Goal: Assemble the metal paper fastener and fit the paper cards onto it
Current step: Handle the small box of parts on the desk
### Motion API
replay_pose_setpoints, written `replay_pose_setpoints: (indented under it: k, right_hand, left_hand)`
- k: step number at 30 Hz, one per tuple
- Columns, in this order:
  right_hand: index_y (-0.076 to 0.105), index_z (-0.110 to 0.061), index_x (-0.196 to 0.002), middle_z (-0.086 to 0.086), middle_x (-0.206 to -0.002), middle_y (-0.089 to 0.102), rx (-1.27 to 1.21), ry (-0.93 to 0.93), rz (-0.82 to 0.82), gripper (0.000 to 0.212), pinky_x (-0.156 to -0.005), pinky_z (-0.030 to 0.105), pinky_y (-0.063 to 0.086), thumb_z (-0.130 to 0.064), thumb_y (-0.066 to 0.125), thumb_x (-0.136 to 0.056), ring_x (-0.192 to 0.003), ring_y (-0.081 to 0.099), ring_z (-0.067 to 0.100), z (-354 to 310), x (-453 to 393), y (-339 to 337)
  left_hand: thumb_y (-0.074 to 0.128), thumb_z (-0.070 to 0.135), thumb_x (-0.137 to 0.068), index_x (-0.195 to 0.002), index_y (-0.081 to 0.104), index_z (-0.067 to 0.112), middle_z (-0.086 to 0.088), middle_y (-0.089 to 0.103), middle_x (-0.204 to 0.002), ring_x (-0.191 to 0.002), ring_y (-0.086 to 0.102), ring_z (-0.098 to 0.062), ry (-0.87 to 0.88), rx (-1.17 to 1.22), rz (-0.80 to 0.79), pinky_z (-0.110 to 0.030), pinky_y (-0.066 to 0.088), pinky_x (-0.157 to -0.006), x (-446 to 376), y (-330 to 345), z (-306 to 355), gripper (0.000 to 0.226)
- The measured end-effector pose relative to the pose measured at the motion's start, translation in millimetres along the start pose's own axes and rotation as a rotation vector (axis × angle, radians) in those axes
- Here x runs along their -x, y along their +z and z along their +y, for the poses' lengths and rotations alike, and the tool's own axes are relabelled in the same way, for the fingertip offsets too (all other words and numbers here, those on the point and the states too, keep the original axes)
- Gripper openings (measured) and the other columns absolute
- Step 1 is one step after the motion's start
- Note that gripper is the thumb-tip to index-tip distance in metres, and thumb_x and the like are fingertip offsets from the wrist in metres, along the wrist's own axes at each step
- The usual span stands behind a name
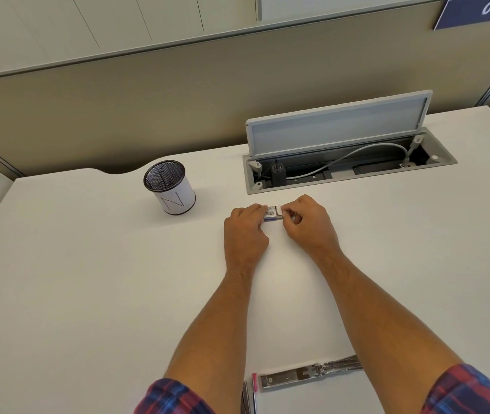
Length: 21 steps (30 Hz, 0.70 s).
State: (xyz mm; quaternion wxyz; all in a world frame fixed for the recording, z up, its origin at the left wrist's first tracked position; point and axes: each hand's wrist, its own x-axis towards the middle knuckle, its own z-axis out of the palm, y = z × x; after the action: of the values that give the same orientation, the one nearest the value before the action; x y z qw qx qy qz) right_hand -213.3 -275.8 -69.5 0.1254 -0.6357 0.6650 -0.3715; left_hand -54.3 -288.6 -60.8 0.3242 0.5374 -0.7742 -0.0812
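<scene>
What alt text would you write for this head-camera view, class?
Both hands, left hand and right hand, hold a small barcoded box above a white desk. A flat metal fastener strip lies near the person; a black mesh pen cup stands left.

Desk centre: small box (273,214) between both hands.
Far-left: mesh cup (169,187).
Far-right edge: cable tray (348,162).
Near edge: metal fastener (309,373).

fastener (312,372) part-hidden by forearm — label unreadable

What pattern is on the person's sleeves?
Red-and-blue plaid, on both sleeves, clearest in the head view.
</scene>
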Motion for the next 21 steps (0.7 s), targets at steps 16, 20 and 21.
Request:
replay_pose_setpoints:
  k: [16, 20, 21]
  right_hand:
    - [0.076, -0.006, -0.113, 0.012, -0.088, 0.064, 0.122, -0.160, -0.038, 0.025, -0.055, 0.034, 0.052, -0.005, 0.069, -0.089, -0.070, 0.058, 0.027, -12, 6, -4]
    - [0.077, -0.003, -0.106, 0.013, -0.087, 0.065, 0.122, -0.130, -0.008, 0.019, -0.055, 0.036, 0.054, -0.006, 0.071, -0.088, -0.068, 0.060, 0.029, -11, 6, -4]
    - [0.077, -0.002, -0.105, 0.013, -0.089, 0.066, 0.120, -0.116, -0.003, 0.018, -0.056, 0.037, 0.055, -0.008, 0.071, -0.089, -0.069, 0.061, 0.029, -11, 5, -4]
  left_hand:
    - [0.060, -0.005, -0.085, -0.122, 0.071, 0.010, -0.004, 0.071, -0.123, -0.110, 0.063, -0.029, -0.022, 0.004, -0.059, -0.041, 0.050, -0.089, 1, 1, -1, 0.041]
    - [0.061, -0.004, -0.086, -0.122, 0.071, 0.010, -0.005, 0.071, -0.124, -0.110, 0.063, -0.029, -0.025, 0.005, -0.060, -0.043, 0.050, -0.090, 2, 1, -1, 0.040]
    - [0.061, -0.005, -0.086, -0.121, 0.071, 0.009, -0.005, 0.071, -0.123, -0.110, 0.064, -0.030, -0.024, 0.009, -0.057, -0.044, 0.051, -0.089, 1, 1, -1, 0.039]
